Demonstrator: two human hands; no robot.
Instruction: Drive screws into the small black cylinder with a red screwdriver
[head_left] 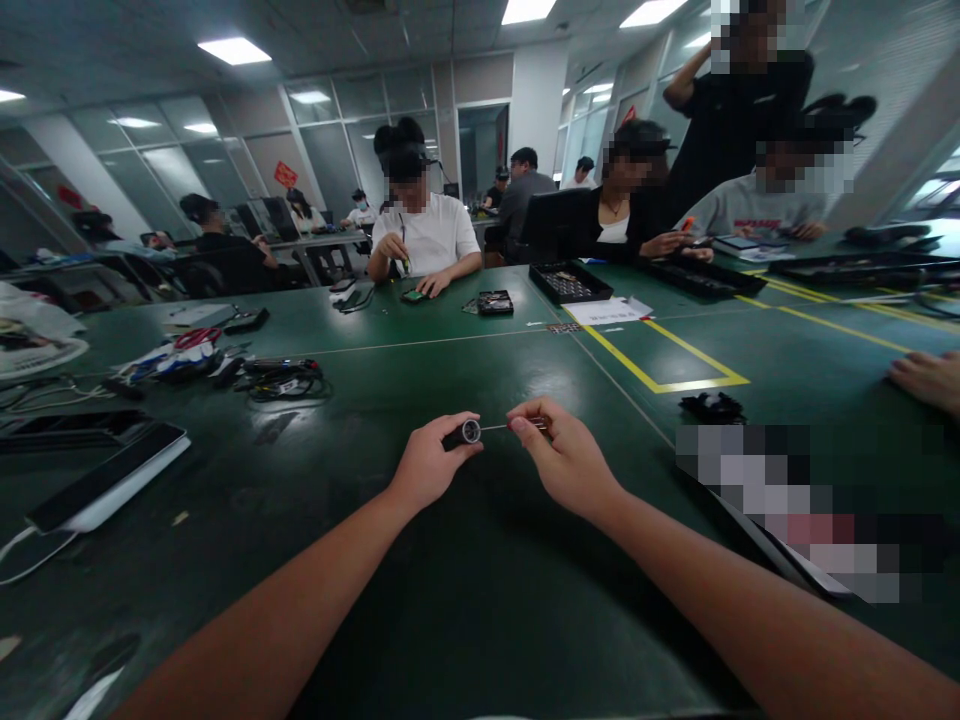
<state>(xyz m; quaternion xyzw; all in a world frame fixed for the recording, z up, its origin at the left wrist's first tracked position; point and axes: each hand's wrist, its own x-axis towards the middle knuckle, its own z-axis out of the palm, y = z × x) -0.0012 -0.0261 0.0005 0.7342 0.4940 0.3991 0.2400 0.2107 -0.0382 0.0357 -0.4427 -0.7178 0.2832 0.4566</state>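
Note:
Above the green table, my left hand (433,458) is closed around a short black cylinder with a round, silver-rimmed end (471,431), which looks like a small flashlight. That round end faces me. My right hand (564,452) pinches a screwdriver (495,428) by its handle, mostly covered by the fingers. Its thin metal shaft points left and meets the side of the cylinder; whether the tip is in a screw or hole is too small to tell. Both hands are close together, wrists off to either side.
Bundled cables (281,380) and a black-and-white box (112,480) lie on the left. A small black item (712,406) is to the right, near another person's hand (930,380). Across the table, people work by black trays (570,283); yellow tape (697,384) marks the surface.

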